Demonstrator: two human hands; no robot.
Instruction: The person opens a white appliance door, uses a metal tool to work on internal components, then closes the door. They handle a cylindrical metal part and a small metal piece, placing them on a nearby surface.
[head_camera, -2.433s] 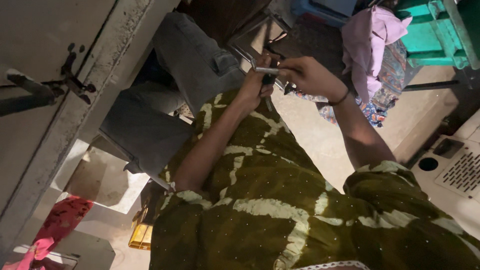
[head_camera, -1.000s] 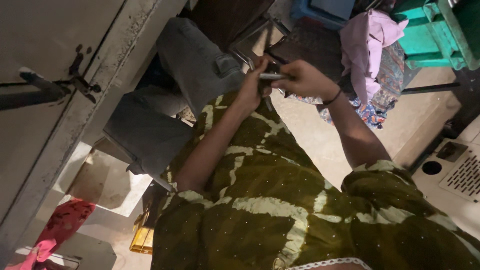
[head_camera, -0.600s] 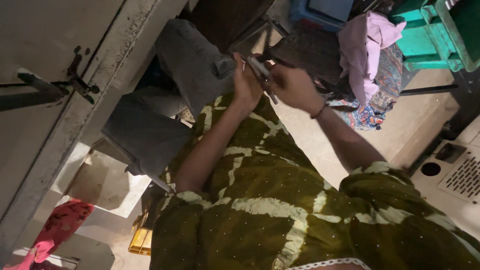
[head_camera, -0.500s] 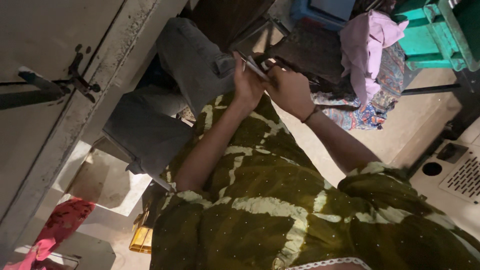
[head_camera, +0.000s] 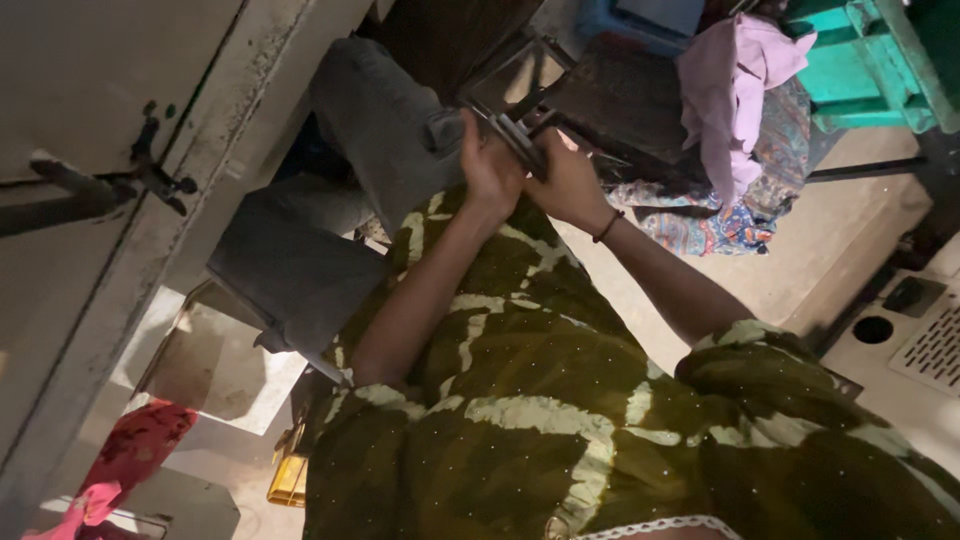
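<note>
My left hand (head_camera: 488, 168) and my right hand (head_camera: 566, 183) are pressed together, both closed on a slim dark metal tool (head_camera: 512, 135) that slants between them. A dark band circles my right wrist. The hands hover just in front of a grey cloth (head_camera: 372, 120) that drapes down to the left. Behind them stands a dark metal frame (head_camera: 600, 95). My olive green patterned garment (head_camera: 540, 400) fills the lower middle of the view. What the tool's tip touches is hidden by my fingers.
A pale door with a metal latch (head_camera: 150, 180) runs along the left. Pink cloth (head_camera: 728, 90) and patterned cloth (head_camera: 700, 222) hang by a green crate (head_camera: 860, 60). A white vented appliance (head_camera: 925, 335) sits right; red cloth (head_camera: 130, 450) and a yellow object (head_camera: 290, 480) lie lower left.
Both hands have shifted left toward the grey cloth. The tool has turned from lying level to slanting, and my right hand has closed in against my left.
</note>
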